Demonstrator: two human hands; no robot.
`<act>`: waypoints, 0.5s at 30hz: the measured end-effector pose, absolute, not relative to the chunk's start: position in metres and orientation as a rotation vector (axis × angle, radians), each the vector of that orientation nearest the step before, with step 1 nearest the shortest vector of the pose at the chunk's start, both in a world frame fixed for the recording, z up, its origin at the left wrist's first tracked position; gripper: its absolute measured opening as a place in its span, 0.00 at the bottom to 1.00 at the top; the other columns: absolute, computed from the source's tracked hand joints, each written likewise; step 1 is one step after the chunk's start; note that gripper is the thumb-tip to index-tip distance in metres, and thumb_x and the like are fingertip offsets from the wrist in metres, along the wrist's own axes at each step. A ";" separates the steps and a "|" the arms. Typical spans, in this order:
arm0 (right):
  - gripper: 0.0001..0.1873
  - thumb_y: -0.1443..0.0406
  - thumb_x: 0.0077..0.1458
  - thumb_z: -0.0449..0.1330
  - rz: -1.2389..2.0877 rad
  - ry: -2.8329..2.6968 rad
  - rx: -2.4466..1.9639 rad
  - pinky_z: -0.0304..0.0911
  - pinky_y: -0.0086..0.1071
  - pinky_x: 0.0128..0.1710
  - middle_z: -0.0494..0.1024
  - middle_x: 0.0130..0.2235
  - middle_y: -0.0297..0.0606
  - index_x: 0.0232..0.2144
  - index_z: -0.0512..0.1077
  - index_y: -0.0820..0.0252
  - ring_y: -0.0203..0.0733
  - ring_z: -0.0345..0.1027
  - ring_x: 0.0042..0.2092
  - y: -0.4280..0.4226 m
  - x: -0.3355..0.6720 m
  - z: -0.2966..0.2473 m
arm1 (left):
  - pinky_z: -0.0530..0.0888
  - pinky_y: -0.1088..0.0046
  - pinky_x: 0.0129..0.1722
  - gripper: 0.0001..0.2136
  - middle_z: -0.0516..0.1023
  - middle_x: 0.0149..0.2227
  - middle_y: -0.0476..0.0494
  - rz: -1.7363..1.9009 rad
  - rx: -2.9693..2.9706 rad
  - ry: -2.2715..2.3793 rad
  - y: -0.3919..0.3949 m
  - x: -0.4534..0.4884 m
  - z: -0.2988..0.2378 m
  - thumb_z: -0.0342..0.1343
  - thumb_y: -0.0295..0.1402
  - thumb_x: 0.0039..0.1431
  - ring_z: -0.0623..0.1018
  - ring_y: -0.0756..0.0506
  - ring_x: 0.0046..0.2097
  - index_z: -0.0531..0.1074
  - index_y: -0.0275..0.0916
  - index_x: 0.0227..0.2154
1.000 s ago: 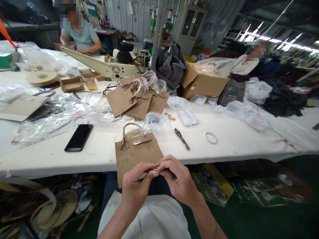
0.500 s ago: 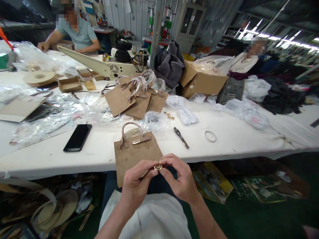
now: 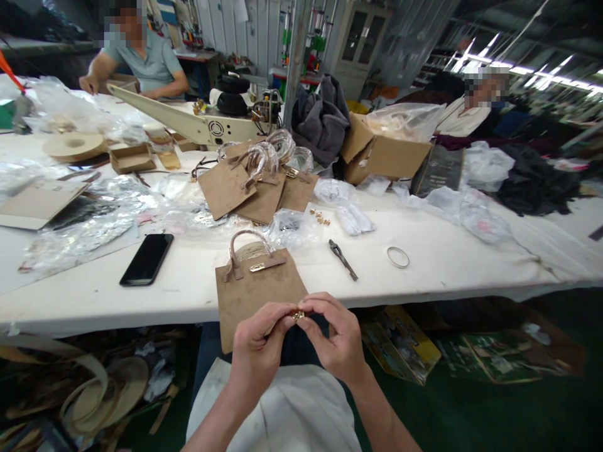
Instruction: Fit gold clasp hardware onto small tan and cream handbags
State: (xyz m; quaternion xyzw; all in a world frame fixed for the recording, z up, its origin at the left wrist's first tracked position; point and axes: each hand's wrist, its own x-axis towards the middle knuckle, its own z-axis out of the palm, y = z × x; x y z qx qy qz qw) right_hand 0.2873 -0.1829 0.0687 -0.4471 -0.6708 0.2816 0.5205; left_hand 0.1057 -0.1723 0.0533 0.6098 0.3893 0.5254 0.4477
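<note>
Between the fingertips of my left hand (image 3: 261, 339) and my right hand (image 3: 336, 339) is a small gold metal fitting (image 3: 298, 315), pinched from both sides; its exact kind is too small to make out. Just behind my left hand, a brown handbag panel (image 3: 257, 282) with a braided-looking handle and a gold clasp plate lies over the table's front edge. To its right a dark metal hand tool (image 3: 343, 259) rests on the white tabletop (image 3: 433, 257). Several similar gold fittings (image 3: 320, 217) lie loose farther back.
A black phone (image 3: 146, 260) lies left, a thin ring (image 3: 398, 257) right. Farther back are stacked brown bag panels (image 3: 257, 191), a cream machine (image 3: 202, 122), plastic wrap and a cardboard box (image 3: 384, 157). A co-worker in a grey-blue shirt (image 3: 148, 66) sits across the table.
My fingers have shifted slightly around the gold fitting, which now looks turned and more covered by the fingertips. The things on the table have stayed put.
</note>
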 end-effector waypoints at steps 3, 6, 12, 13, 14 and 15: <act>0.08 0.68 0.70 0.64 0.691 -1.587 -1.078 0.75 0.41 0.49 0.80 0.47 0.43 0.49 0.79 0.53 0.49 0.77 0.48 -0.183 0.285 0.065 | 0.81 0.75 0.44 0.08 0.87 0.44 0.45 1.294 1.498 0.987 -0.172 0.106 0.053 0.61 0.30 0.73 0.85 0.45 0.43 0.85 0.46 0.46; 0.08 0.68 0.71 0.63 0.725 -1.569 -1.091 0.74 0.40 0.49 0.80 0.48 0.43 0.49 0.79 0.53 0.48 0.77 0.49 -0.181 0.283 0.061 | 0.80 0.75 0.45 0.08 0.87 0.45 0.46 1.262 1.474 1.025 -0.173 0.106 0.054 0.61 0.31 0.73 0.85 0.45 0.43 0.85 0.46 0.46; 0.07 0.67 0.72 0.63 0.747 -1.557 -1.099 0.74 0.40 0.50 0.80 0.48 0.43 0.49 0.80 0.54 0.49 0.76 0.50 -0.178 0.280 0.056 | 0.80 0.75 0.44 0.07 0.87 0.43 0.46 1.285 1.453 1.093 -0.172 0.108 0.051 0.62 0.31 0.73 0.85 0.45 0.42 0.86 0.46 0.46; 0.07 0.67 0.72 0.63 0.741 -1.557 -1.098 0.74 0.40 0.50 0.80 0.48 0.43 0.49 0.80 0.55 0.49 0.76 0.49 -0.178 0.280 0.056 | 0.80 0.75 0.44 0.07 0.87 0.43 0.46 1.289 1.453 1.100 -0.173 0.107 0.050 0.62 0.31 0.73 0.85 0.45 0.43 0.85 0.46 0.46; 0.07 0.67 0.72 0.63 0.732 -1.558 -1.097 0.74 0.41 0.50 0.80 0.48 0.43 0.48 0.80 0.55 0.49 0.76 0.49 -0.177 0.279 0.055 | 0.80 0.75 0.44 0.07 0.87 0.44 0.46 1.291 1.455 1.104 -0.173 0.107 0.049 0.62 0.31 0.73 0.85 0.45 0.43 0.85 0.46 0.47; 0.07 0.67 0.71 0.63 0.725 -1.559 -1.097 0.74 0.41 0.50 0.80 0.48 0.44 0.48 0.80 0.55 0.49 0.77 0.49 -0.177 0.279 0.055 | 0.80 0.75 0.44 0.08 0.87 0.44 0.46 1.293 1.459 1.107 -0.173 0.107 0.048 0.62 0.32 0.73 0.85 0.45 0.43 0.85 0.45 0.47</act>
